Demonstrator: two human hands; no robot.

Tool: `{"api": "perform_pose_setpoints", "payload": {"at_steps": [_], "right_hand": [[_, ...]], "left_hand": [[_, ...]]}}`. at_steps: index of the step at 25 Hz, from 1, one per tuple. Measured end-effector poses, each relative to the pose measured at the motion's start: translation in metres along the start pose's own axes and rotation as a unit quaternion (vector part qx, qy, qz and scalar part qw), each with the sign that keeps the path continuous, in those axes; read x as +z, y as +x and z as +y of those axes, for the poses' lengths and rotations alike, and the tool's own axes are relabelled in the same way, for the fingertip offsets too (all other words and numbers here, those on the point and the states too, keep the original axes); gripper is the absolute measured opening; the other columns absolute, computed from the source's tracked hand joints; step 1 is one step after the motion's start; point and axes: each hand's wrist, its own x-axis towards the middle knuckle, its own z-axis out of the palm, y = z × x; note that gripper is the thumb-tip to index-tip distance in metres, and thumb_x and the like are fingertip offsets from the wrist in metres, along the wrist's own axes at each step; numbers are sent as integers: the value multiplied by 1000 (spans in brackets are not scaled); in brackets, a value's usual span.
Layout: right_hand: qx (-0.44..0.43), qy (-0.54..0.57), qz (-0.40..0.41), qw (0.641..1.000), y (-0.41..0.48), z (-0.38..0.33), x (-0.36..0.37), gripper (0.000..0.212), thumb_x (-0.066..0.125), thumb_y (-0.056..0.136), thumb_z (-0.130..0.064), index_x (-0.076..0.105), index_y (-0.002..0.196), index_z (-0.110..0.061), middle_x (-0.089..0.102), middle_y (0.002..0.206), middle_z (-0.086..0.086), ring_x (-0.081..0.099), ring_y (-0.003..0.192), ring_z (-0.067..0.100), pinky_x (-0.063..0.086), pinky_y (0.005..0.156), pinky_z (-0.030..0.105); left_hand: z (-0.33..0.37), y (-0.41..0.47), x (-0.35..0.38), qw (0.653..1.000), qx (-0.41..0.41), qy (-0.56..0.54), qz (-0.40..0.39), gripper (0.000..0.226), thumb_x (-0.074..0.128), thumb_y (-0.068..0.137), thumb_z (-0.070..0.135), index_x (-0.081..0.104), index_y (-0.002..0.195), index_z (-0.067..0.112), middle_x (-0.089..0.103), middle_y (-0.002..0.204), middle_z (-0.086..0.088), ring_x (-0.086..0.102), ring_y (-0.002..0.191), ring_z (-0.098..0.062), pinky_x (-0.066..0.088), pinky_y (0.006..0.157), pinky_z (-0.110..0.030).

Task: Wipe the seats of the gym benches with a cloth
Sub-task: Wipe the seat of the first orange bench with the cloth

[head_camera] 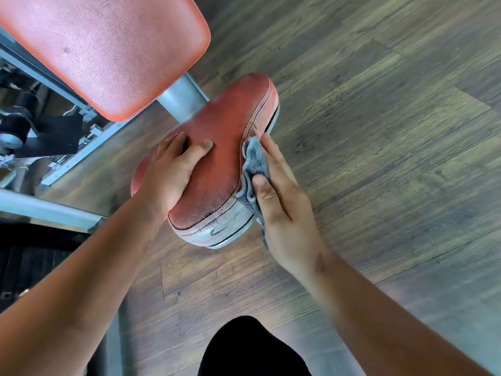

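Note:
A worn red padded seat [225, 147] of a gym bench sits in the middle of the view, its front edge cracked and whitish. My left hand [173, 169] lies flat on the seat's left side, fingers spread, holding nothing. My right hand [279, 196] presses a grey cloth [254, 161] against the seat's right side edge, thumb on the cloth. Part of the cloth hangs down below the hand.
The red backrest pad [108, 50] fills the upper left, joined by a grey metal post [181, 96]. Grey frame bars [48, 210] and black machine parts [24, 118] lie at the left. Wood-plank floor [379, 131] spreads right. My dark-clothed leg [249, 348] is at the bottom.

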Motion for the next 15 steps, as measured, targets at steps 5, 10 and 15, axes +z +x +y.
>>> {"api": "perform_pose_setpoints", "payload": {"at_steps": [5, 10, 15], "right_hand": [[4, -142, 25, 990, 115, 32, -15, 57, 36, 107, -28, 28, 159, -6, 15, 171, 13, 9, 160, 28, 5, 126, 24], [25, -94, 13, 995, 102, 32, -16, 60, 41, 104, -28, 28, 160, -10, 13, 172, 6, 5, 160, 20, 1, 129, 32], [24, 90, -4, 996, -9, -4, 2, 48, 43, 106, -22, 36, 154, -30, 23, 170, -1, 17, 158, 12, 18, 129, 48]], "left_hand": [[0, 1, 1, 1000, 4, -5, 4, 97, 65, 58, 89, 57, 142, 42, 45, 152, 22, 43, 144, -3, 30, 124, -41], [-1, 3, 1, 1000, 8, -6, -3, 90, 65, 60, 88, 59, 139, 46, 47, 151, 23, 44, 143, -4, 31, 123, -41], [-3, 3, 1, 1000, 8, -3, 2, 100, 64, 57, 90, 56, 144, 41, 44, 154, 21, 41, 145, -4, 29, 124, -41]]}}
